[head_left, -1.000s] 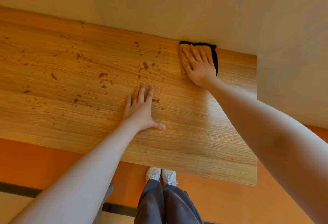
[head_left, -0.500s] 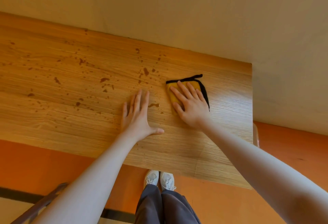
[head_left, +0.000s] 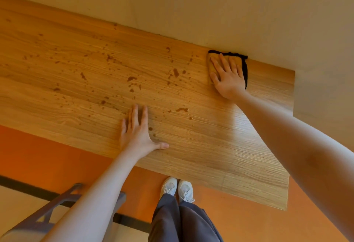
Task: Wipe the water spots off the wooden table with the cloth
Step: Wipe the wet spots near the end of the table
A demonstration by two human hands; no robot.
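A person's right hand (head_left: 228, 77) lies flat, fingers straight and slightly spread, on a folded yellow cloth (head_left: 212, 63) with black edging, pressing it against the far edge of a wooden table (head_left: 210, 155) where the tabletop meets a cream wall (head_left: 210, 8). The left hand (head_left: 137, 130) rests palm-down on the bare wood near the table's front edge, fingers straight and together, thumb out to the side, holding nothing; the two hands are well apart. Dark water spots (head_left: 132, 82) speckle the tabletop between and to the left of the hands, the largest clustered in the middle of the board, with one elongated spot (head_left: 182, 109) just ahead and right of the left hand. Below the table's front edge, white sneakers (head_left: 177, 189) and grey trousers (head_left: 182, 222) stand on an orange floor (head_left: 47, 155). Part of a grey chair (head_left: 38, 220) shows at lower left.
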